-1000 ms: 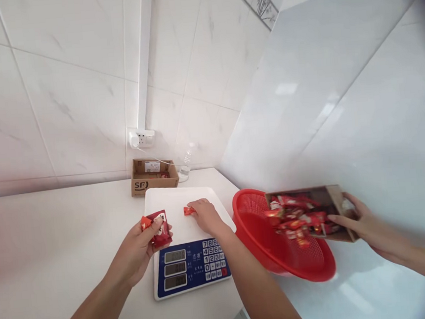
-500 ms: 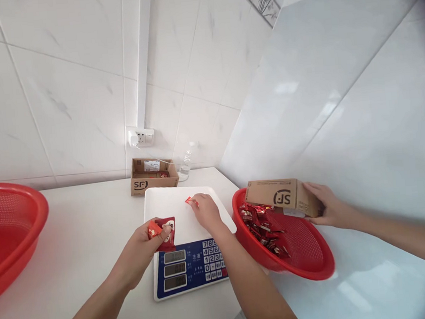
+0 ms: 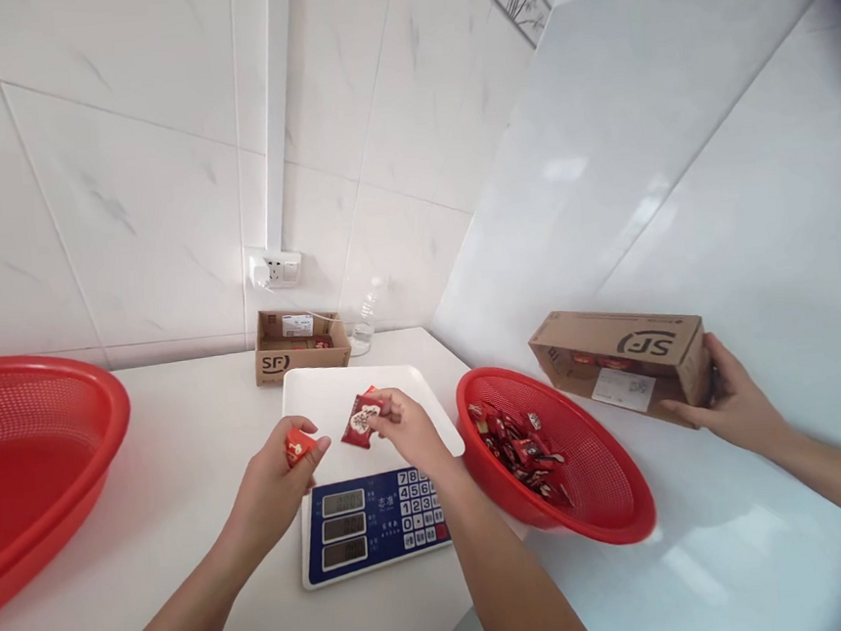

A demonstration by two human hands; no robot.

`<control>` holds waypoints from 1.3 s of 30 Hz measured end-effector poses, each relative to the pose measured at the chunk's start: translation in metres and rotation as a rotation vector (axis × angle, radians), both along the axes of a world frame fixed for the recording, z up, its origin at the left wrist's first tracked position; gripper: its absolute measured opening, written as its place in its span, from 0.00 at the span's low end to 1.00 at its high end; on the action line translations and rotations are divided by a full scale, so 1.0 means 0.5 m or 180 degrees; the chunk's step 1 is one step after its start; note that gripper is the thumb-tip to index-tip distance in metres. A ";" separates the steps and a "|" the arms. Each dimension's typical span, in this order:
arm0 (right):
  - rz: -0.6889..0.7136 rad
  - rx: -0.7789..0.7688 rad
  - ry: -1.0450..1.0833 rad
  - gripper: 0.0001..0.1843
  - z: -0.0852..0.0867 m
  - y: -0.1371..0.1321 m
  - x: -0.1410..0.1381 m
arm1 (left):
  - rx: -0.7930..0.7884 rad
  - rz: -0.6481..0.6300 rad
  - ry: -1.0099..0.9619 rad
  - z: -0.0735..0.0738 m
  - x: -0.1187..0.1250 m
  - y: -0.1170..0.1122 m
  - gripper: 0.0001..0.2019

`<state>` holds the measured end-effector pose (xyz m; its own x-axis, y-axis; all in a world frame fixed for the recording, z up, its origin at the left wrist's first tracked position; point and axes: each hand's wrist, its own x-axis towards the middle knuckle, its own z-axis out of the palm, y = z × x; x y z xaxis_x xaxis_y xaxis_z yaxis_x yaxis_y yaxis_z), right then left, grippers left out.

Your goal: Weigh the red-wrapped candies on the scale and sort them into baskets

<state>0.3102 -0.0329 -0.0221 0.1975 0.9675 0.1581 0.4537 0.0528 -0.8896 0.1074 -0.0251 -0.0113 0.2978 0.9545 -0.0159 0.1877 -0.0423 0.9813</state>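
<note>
the left hand (image 3: 273, 476) grips a small orange packet (image 3: 296, 446) in its fingers. the right hand's (image 3: 407, 427) fingers pinch a dark red packet (image 3: 357, 425) over the white scale (image 3: 317, 398).

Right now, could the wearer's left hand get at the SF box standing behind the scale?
Probably yes: nothing visible blocks the left hand from the box, though that hand holds a red packet.

Your left hand (image 3: 277, 477) holds a small orange packet (image 3: 299, 446); your right hand (image 3: 409, 424) pinches a dark red packet (image 3: 358, 423) above the white scale (image 3: 316, 393) on the desk (image 3: 188, 444). Behind stand a small box (image 3: 273, 369) and clear bottle (image 3: 366, 322). Right, another person's hand (image 3: 742, 407) grips a tilted carton (image 3: 599, 331) near a red basket (image 3: 602, 471) of wrapped packets (image 3: 522, 450).
</note>
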 end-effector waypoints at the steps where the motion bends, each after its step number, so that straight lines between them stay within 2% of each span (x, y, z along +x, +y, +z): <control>1: -0.0200 -0.0039 -0.0189 0.15 -0.002 0.009 0.014 | 0.0040 0.0065 0.0089 0.004 -0.004 0.002 0.15; 3: -0.0433 -0.0092 -0.0448 0.15 -0.006 0.020 0.036 | 0.0114 0.0111 0.0230 0.012 -0.008 0.004 0.14; 8: -0.0661 -0.0269 -0.0955 0.13 -0.012 0.024 0.060 | 0.0207 -0.0012 0.0467 0.016 -0.006 -0.002 0.13; 13: -0.0820 -0.0190 -0.1210 0.11 -0.001 0.010 0.033 | 0.0346 -0.0238 0.0692 -0.003 0.001 -0.005 0.15; 15: -0.0426 -0.0092 -0.0968 0.11 0.009 -0.010 0.001 | 0.0454 -0.0287 0.0815 -0.013 0.006 -0.005 0.19; 18: 0.0595 -0.0111 -0.0143 0.15 0.023 -0.050 -0.056 | 0.0568 -0.0357 0.1005 -0.026 0.014 -0.008 0.23; 19: 0.0771 -0.0112 0.0007 0.15 0.026 -0.059 -0.072 | 0.0589 -0.0396 0.1044 -0.028 0.017 -0.010 0.24; 21: 0.0845 -0.0054 0.0073 0.14 0.029 -0.065 -0.092 | 0.0620 -0.0465 0.1076 -0.030 0.019 -0.013 0.24; 24: 0.0508 0.0049 -0.0124 0.09 0.027 -0.037 -0.084 | 0.0736 -0.0394 0.1005 -0.026 0.014 -0.010 0.29; 27: -0.0127 -0.0091 -0.0539 0.06 0.022 0.016 -0.046 | 0.0927 -0.0109 0.0796 -0.015 0.000 0.001 0.35; 29: -0.0372 -0.0172 -0.0759 0.05 0.017 0.046 -0.020 | 0.1037 0.0098 0.0553 -0.006 -0.011 0.008 0.35; 33: -0.0551 -0.0308 -0.1246 0.06 0.005 0.077 0.005 | 0.0940 0.0256 0.0198 0.009 -0.032 0.014 0.34; 39: -0.0465 -0.0237 -0.1990 0.08 -0.007 0.092 0.004 | 0.0713 0.0149 0.0333 0.009 -0.030 0.015 0.35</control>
<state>0.3119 0.0130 -0.0259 0.2204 0.9504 0.2194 0.8853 -0.1004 -0.4541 0.0925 -0.0176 -0.0069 0.2612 0.9503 0.1693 0.2947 -0.2455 0.9235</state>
